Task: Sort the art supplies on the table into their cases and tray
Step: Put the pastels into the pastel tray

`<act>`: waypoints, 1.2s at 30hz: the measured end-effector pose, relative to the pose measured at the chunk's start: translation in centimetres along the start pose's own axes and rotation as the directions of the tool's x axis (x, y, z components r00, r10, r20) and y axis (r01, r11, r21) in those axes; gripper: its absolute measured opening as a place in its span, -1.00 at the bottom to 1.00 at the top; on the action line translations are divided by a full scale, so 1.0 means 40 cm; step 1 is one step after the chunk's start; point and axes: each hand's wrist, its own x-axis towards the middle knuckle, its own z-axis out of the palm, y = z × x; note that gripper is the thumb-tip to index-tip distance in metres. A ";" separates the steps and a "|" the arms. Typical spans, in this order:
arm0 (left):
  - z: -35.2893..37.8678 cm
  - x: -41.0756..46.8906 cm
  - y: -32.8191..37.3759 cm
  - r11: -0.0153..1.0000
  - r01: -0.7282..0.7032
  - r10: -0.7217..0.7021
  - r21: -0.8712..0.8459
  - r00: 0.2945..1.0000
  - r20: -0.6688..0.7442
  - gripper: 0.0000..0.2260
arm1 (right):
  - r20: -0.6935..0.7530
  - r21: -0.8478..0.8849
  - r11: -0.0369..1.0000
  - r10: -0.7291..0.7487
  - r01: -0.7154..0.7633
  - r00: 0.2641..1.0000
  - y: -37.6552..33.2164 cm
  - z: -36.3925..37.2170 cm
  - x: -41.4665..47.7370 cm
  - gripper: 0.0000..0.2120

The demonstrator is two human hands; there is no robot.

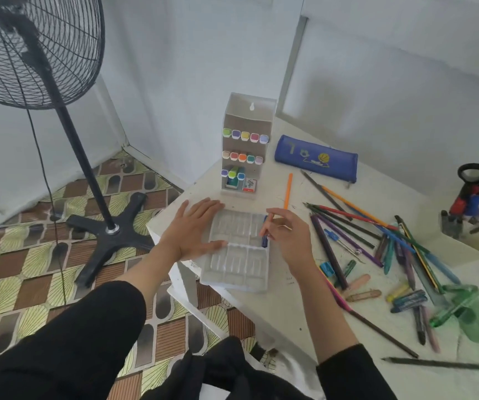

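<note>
A clear plastic tray (234, 267) with moulded slots lies at the table's near left corner. My left hand (195, 226) lies flat with straight fingers on the tray's left edge. My right hand (287, 235) pinches a dark blue crayon (265, 236) at the tray's right edge slot. An upright white marker case (247, 116) holding coloured markers stands behind the tray. A blue pencil pouch (316, 157) lies to its right. Loose coloured pencils (356, 223) and crayons (405, 298) are scattered on the right.
A white table (284, 313) holds everything; its left edge runs close beside the tray. Black-handled scissors (474, 171) stand in a holder at the far right. A green plastic piece (460, 304) lies near right. A black standing fan (30, 47) is on the floor left.
</note>
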 end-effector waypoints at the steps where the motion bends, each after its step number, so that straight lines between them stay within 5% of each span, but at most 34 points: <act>1: -0.001 -0.001 0.000 1.000 0.001 -0.001 0.005 1.000 -0.001 -0.12 | 0.001 -0.002 1.000 -0.030 0.030 1.000 0.003 0.003 -0.004 -0.77; 6: -0.001 0.001 -0.001 1.000 0.005 -0.005 0.009 1.000 0.008 -0.14 | -0.042 -0.085 0.986 -0.148 0.144 0.988 0.008 -0.004 -0.013 -0.64; 11: 0.000 0.001 0.000 1.000 0.004 -0.004 0.005 1.000 0.004 -0.14 | -0.078 -0.223 0.950 -0.242 0.220 0.967 0.003 -0.012 -0.012 -0.74; 16: -0.005 -0.001 0.003 1.000 0.002 -0.002 -0.008 1.000 0.005 -0.14 | 0.247 -0.459 0.756 -0.396 0.467 0.884 0.020 -0.022 0.003 -0.77; 20: -0.006 -0.001 0.003 1.000 0.005 -0.005 -0.010 1.000 0.014 -0.14 | 0.433 -0.604 0.583 -0.333 0.544 0.838 0.026 -0.017 0.001 -0.73; 36: 0.000 0.001 0.002 1.000 0.008 -0.008 0.000 1.000 -0.010 -0.14 | 0.191 -0.684 0.608 -0.384 0.403 0.903 0.063 0.005 -0.073 -0.53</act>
